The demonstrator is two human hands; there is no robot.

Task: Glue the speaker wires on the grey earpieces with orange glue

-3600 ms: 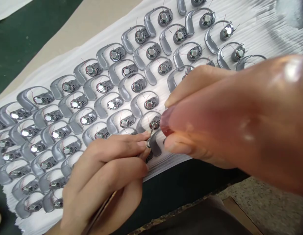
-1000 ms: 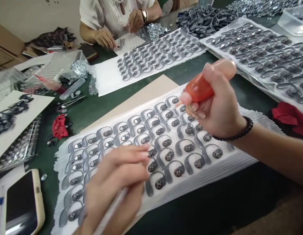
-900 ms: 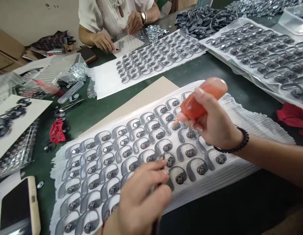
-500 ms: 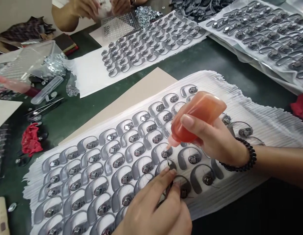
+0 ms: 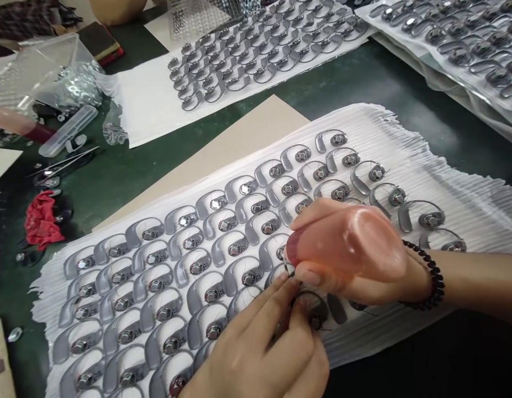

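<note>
My right hand (image 5: 363, 287), with a black beaded bracelet at the wrist, is closed around a translucent orange-red squeeze bottle (image 5: 350, 243). The bottle tips down to the left, its nozzle end hidden near one curved piece. My left hand (image 5: 264, 342) is closed, its fingertips pressed together on a thin dark tool (image 5: 288, 270) whose tip is close to the same spot. Most of that tool is hidden by the fingers. Many grey curved pieces with round metal parts, such as one piece (image 5: 209, 293), lie in rows on a white ribbed sheet (image 5: 405, 143).
Behind lies a second white sheet (image 5: 148, 113) of similar pieces, and a third (image 5: 442, 72) at the right. On the left are a crumpled red cloth (image 5: 42, 221), tweezers (image 5: 71, 160) and a clear box (image 5: 52, 66). Part of another person's arm (image 5: 117, 8) shows at the top.
The bottle has swung so its base faces me more, and my right hand has turned and moved lower. My left hand stays nearly in place. The view has shifted, and the other person's hands have left it.
</note>
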